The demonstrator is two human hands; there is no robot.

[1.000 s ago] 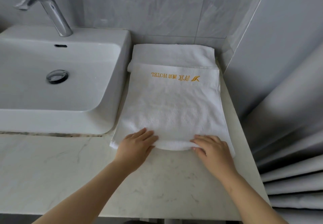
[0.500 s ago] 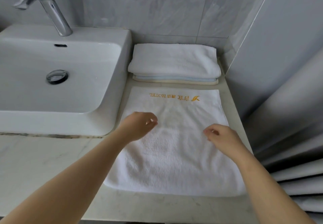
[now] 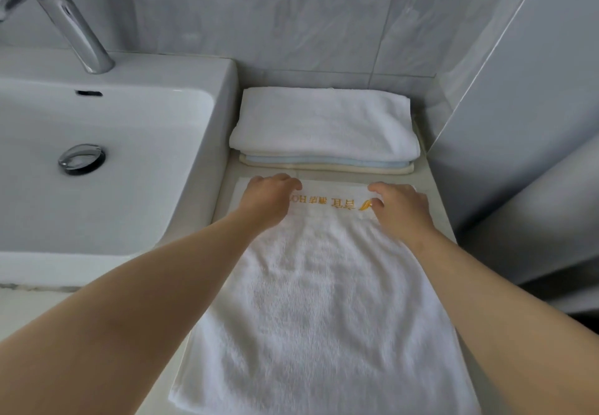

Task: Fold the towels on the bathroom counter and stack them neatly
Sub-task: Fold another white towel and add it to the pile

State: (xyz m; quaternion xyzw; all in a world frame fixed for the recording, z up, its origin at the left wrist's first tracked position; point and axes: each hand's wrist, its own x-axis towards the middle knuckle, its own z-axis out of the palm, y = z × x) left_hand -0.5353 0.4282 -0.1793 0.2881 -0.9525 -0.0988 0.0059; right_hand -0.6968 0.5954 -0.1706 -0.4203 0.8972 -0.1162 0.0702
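— Where is the towel lying?
— In the head view, the white towel [image 3: 324,301] is lying flat on the table [image 3: 48,314], filling the lower centre, just below the folded stack [image 3: 324,122].
— And the hands?
— The left hand [image 3: 269,199] and right hand [image 3: 402,210] are resting on its far edge, fingers curling down; I cannot tell whether they are pinching it.

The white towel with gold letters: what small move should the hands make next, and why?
Probably pinch the far edge and draw it back toward the near edge, folding the white towel in half. It lies flat and open, and the left hand and right hand sit with curled fingers at that far edge, just before the folded stack. Whether they grip it already is unclear.
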